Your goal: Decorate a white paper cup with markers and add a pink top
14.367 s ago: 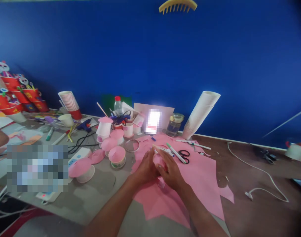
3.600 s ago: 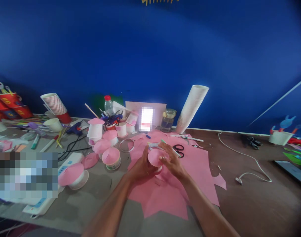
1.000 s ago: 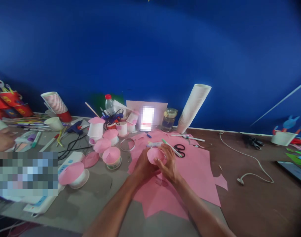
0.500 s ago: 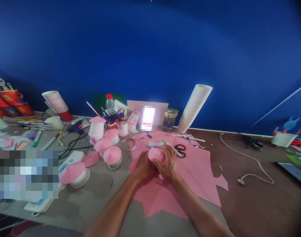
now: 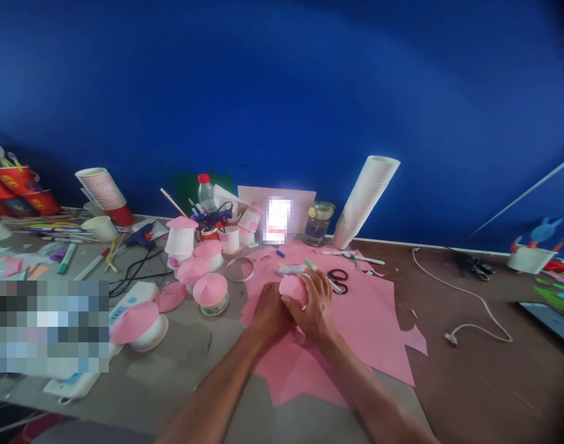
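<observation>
Both of my hands meet over the pink paper sheet (image 5: 374,320) in the middle of the table. My left hand (image 5: 269,311) cups a small cup from the left, fingers wrapped round it. My right hand (image 5: 313,306) presses on its pink paper cone top (image 5: 293,287) from the right. The cup body under the cone is mostly hidden by my fingers. A green-capped marker (image 5: 319,274) and black scissors (image 5: 338,279) lie just beyond my right hand.
Several pink-topped cups (image 5: 210,291) stand left of my hands, one lying over (image 5: 138,322). A tall leaning stack of white cups (image 5: 366,198), a glass jar (image 5: 318,223) and a bottle (image 5: 204,192) line the blue wall. A white cable (image 5: 467,308) trails at right; a glue gun (image 5: 143,235) lies at left.
My hands have closed more tightly round the pink-topped cup, which has tilted and sunk lower between my fingers. Another person's hand at the far left has left the view.
</observation>
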Demonstrator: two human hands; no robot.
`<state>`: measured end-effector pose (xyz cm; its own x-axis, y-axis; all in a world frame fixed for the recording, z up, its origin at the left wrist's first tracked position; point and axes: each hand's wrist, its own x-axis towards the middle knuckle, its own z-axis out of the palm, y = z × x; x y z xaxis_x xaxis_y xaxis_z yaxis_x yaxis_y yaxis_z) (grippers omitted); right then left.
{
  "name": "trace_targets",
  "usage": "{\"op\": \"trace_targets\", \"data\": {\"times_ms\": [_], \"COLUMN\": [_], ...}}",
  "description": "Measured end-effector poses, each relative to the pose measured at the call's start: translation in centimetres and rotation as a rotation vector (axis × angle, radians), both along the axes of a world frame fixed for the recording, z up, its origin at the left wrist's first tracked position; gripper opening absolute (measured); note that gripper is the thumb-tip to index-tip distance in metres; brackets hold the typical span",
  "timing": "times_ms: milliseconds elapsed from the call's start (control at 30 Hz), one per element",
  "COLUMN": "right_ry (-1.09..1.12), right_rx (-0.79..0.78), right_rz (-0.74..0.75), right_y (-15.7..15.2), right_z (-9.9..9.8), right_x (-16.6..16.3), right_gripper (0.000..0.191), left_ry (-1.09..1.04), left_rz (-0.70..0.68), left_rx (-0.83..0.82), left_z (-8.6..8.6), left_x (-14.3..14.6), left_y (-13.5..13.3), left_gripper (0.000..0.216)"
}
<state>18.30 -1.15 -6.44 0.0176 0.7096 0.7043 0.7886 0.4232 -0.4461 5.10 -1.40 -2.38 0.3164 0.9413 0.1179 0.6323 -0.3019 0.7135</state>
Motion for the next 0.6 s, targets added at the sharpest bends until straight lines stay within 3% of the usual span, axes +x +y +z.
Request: {"op": "trace_targets", "data": {"times_ms": [300,600], "right_ry": [0.014,-0.026], "right_rx": [-0.027,-0.025], "right_rz": [0.028,-0.024], "right_y": [-0.36,-0.02], "right_z": [0.71,0.19], "right_x": [0.21,-0.21], "right_gripper": [0.053,0.046], "left_ry": [0.165,0.111], "left_rz": [-0.041,-0.033], "left_rx": [0.087,0.082], "left_z": [0.36,-0.25], "left_x": [0.43,0.29], "left_y": [0.04,0.08], "left_gripper": [0.018,0.032]}}
